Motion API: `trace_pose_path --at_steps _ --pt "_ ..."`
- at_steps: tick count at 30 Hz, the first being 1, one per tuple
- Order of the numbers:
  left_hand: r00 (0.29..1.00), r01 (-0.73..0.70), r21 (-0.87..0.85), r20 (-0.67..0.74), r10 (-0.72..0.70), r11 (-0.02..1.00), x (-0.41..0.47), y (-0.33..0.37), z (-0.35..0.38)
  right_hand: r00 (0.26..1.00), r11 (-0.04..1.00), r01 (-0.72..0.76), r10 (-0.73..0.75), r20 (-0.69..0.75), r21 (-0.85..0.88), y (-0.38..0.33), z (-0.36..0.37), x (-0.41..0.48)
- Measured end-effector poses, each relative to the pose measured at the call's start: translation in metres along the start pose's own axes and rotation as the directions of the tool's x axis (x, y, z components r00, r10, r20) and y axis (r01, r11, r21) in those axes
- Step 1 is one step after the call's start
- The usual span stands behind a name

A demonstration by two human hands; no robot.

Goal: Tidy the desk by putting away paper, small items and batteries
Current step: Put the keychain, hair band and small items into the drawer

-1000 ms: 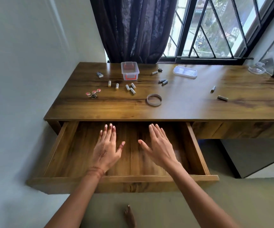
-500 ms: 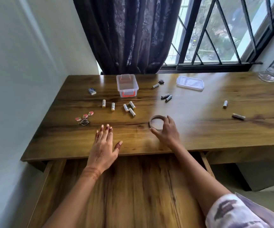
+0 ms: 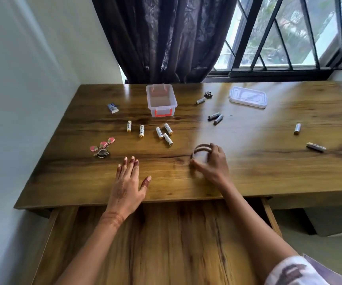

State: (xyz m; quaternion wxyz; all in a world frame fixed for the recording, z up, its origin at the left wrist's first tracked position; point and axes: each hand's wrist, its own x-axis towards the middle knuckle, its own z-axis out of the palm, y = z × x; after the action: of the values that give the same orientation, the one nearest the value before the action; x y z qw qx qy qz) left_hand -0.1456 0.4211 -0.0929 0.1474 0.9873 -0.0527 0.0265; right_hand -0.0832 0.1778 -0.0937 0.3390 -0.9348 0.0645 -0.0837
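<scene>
Pinches brown ring (image 3: 199, 149) with right hand (image 3: 212, 164), thumb on near rim, fingers over far rim, at desk (image 3: 268, 171) front middle, apparently to lift it. Rests left hand (image 3: 128, 182) flat and empty alongside, hands apart, likely bracing. Open drawer (image 3: 166, 243) directly beneath, presumably as destination. Beyond, white batteries (image 3: 160, 133) scattered before lidless clear box (image 3: 151, 99), not yet collected.

The white batteries (image 3: 129, 126) carry dark lettering, but it is too small to read.
</scene>
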Motion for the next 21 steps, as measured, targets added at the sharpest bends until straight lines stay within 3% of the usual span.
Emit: trace_pose_path --at_steps 13,18,21 --pt "0.999 -0.036 -0.001 -0.016 0.036 0.999 -0.046 0.045 0.025 0.99 0.986 0.122 -0.112 -0.084 0.111 0.02 -0.054 -0.133" --pt "1.0 -0.012 -0.021 -0.021 0.012 1.0 -0.074 0.052 0.034 0.993 0.998 -0.006 0.012 0.117 -0.057 0.07 -0.047 -0.186" --pt "1.0 -0.002 -0.016 -0.019 0.001 1.0 -0.087 0.055 0.037 0.945 0.984 -0.106 0.144 0.294 -0.142 0.09 -0.041 -0.194"
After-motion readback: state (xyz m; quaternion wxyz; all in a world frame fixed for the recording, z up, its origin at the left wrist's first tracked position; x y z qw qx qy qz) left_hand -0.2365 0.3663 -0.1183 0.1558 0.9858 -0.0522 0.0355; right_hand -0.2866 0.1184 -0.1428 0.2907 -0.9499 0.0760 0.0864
